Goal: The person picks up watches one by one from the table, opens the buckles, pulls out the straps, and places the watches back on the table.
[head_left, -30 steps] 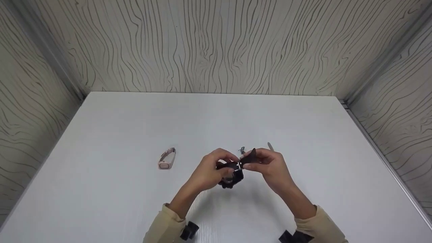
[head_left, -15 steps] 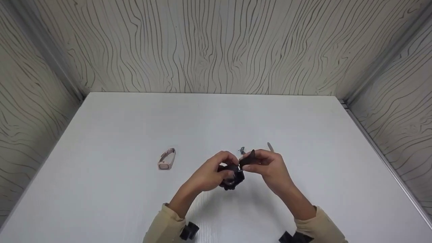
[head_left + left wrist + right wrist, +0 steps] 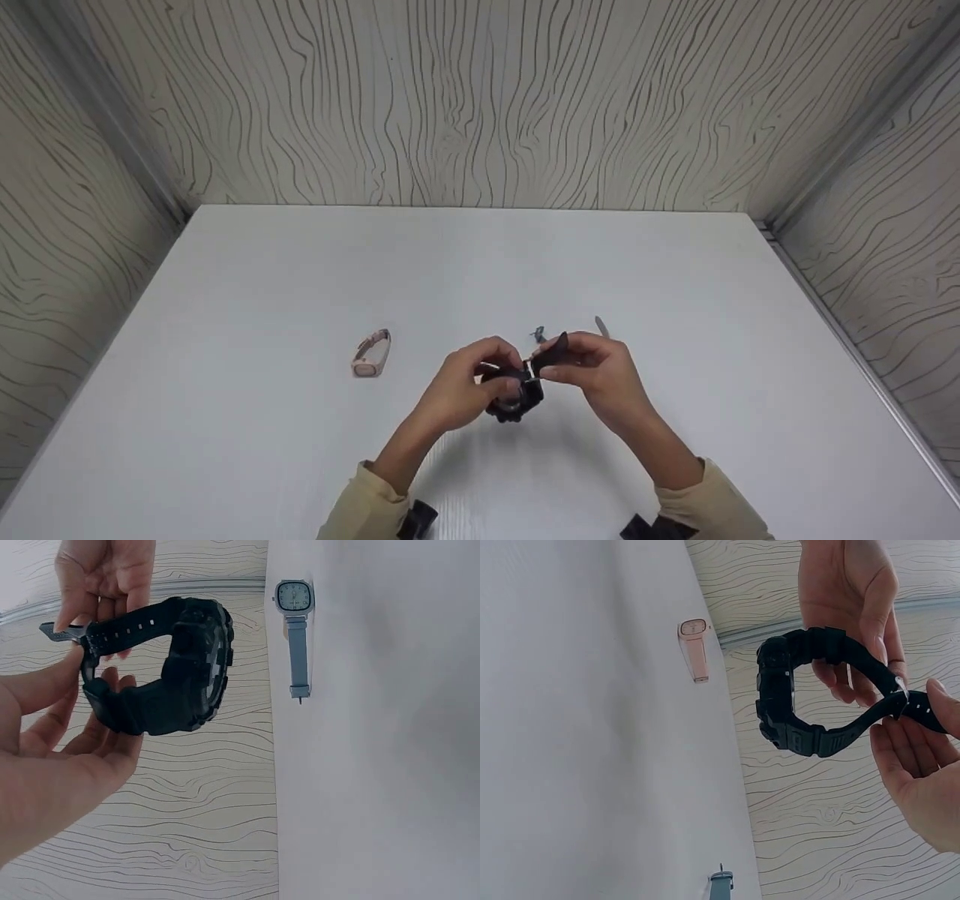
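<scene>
A bulky black watch (image 3: 529, 397) hangs between both hands above the white table, its strap forming a loop. The left hand (image 3: 469, 386) grips the strap on the buckle side, thumb and fingers around it. Strap end pinched between thumb and fingers, the right hand (image 3: 600, 366) is on the other side of the metal buckle. In the left wrist view the holed strap of the black watch (image 3: 161, 709) passes through the buckle (image 3: 84, 635), its tip sticking out. The right wrist view shows the watch (image 3: 776, 690) with its case hanging away from the fingers.
A pink watch (image 3: 367, 368) lies on the white table (image 3: 300, 285) left of the hands. Beyond the right hand lies a blue-grey watch (image 3: 298, 652), partly hidden in the head view. Near it is a thin grey strip (image 3: 601, 326). Wood-grain panels surround the table's back and sides.
The left fingers have shifted on the strap, and the black watch has dropped slightly. Around the buckle, the strap's angle has changed a little. The right hand has stayed nearly still.
</scene>
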A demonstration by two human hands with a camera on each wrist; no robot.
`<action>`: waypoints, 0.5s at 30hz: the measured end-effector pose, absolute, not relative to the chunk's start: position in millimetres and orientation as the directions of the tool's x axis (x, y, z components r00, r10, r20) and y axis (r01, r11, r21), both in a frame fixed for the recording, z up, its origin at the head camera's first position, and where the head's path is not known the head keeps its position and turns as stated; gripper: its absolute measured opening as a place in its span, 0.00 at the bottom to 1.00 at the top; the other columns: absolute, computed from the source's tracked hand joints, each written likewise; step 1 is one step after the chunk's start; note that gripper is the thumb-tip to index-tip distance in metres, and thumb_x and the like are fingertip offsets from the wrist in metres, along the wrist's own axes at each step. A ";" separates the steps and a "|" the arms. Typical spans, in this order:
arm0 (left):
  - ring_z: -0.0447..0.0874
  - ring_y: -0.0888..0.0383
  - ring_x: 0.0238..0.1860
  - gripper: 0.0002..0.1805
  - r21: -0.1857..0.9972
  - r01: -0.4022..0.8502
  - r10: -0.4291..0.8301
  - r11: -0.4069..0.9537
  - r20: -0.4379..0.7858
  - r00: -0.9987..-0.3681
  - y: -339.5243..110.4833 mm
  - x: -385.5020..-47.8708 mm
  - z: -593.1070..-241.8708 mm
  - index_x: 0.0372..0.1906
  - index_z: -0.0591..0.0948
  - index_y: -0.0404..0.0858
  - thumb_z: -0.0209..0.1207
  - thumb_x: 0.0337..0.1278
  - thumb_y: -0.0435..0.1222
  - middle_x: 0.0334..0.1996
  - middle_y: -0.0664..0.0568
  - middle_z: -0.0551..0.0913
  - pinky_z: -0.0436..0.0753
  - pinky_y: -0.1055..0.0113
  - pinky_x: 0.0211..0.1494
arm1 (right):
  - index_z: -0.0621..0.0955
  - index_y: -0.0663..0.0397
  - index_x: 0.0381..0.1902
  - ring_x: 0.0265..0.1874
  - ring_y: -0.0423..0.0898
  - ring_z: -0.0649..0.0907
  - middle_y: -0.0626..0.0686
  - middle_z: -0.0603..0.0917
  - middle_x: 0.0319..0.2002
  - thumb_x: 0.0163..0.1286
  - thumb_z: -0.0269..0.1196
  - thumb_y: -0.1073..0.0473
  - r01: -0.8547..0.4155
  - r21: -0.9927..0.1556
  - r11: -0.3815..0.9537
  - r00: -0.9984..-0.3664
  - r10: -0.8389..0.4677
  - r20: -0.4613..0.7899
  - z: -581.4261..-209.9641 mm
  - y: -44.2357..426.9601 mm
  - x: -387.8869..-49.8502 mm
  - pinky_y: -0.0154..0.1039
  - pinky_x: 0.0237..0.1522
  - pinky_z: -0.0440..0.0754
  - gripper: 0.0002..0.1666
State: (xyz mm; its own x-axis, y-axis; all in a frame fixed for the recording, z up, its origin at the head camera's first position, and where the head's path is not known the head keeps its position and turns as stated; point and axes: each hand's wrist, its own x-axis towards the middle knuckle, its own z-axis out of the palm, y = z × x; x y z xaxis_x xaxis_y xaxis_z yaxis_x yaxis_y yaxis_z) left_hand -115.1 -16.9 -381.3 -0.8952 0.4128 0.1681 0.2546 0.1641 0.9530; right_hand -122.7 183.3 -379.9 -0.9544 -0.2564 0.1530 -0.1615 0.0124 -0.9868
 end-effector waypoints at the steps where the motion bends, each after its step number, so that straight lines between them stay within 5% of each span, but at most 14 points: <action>1: 0.77 0.57 0.42 0.09 0.949 0.267 0.400 0.169 0.182 -0.898 -17.2 -114.4 -382.0 0.38 0.78 0.39 0.60 0.52 0.27 0.36 0.55 0.78 0.74 0.59 0.51 | 0.78 0.74 0.37 0.37 0.50 0.82 0.60 0.81 0.35 0.50 0.68 0.70 -0.163 -0.987 0.014 -0.954 -0.256 0.154 -379.8 183.4 -122.7 0.41 0.42 0.80 0.16; 15: 0.78 0.57 0.41 0.11 0.914 0.319 0.337 0.250 0.227 -0.914 -22.6 -115.6 -384.8 0.41 0.80 0.37 0.64 0.49 0.31 0.37 0.52 0.81 0.77 0.64 0.47 | 0.79 0.70 0.37 0.38 0.51 0.81 0.62 0.80 0.36 0.50 0.69 0.70 -0.149 -0.988 0.042 -0.965 -0.224 0.136 -378.6 184.5 -124.1 0.43 0.42 0.80 0.16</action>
State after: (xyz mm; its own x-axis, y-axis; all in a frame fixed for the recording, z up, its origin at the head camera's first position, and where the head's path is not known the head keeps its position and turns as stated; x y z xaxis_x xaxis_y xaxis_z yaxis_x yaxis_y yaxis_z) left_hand -115.6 -22.6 -384.8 -0.9139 0.3366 0.2269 0.3191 0.2501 0.9141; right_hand -124.1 184.5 -378.6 -0.9650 -0.2239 0.1363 -0.1493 0.0423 -0.9879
